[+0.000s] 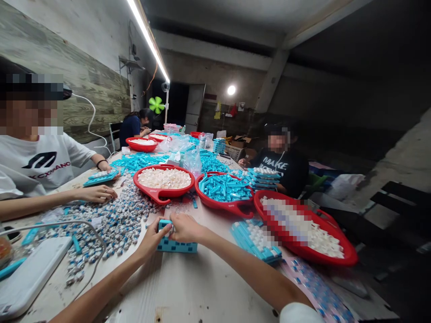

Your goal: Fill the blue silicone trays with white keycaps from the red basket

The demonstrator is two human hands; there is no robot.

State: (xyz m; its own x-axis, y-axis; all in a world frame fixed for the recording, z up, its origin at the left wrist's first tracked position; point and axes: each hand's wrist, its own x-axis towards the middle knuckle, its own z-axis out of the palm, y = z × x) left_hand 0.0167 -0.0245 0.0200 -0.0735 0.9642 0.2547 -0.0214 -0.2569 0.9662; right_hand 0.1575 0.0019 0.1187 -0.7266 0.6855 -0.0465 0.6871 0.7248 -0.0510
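In the head view my left hand (156, 237) has its fingers closed round the left end of a small blue piece (164, 224). My right hand (183, 228) is at the right side of that piece, its fingers bent together; what its fingertips hold is hidden. Directly below both hands a blue block with dark square marks (178, 246) stands on the wooden table (182, 291). Beyond the hands are a red basket of white pieces (164, 194) and a red basket of blue pieces (232, 207).
Small grey-and-blue parts (114, 224) are strewn at left, beside a white power bank (37, 273) and a cable. A person's hand (99, 193) reaches over them. At right are blue trays (252, 242) and a large red basket (350, 255). Other people sit around the table.
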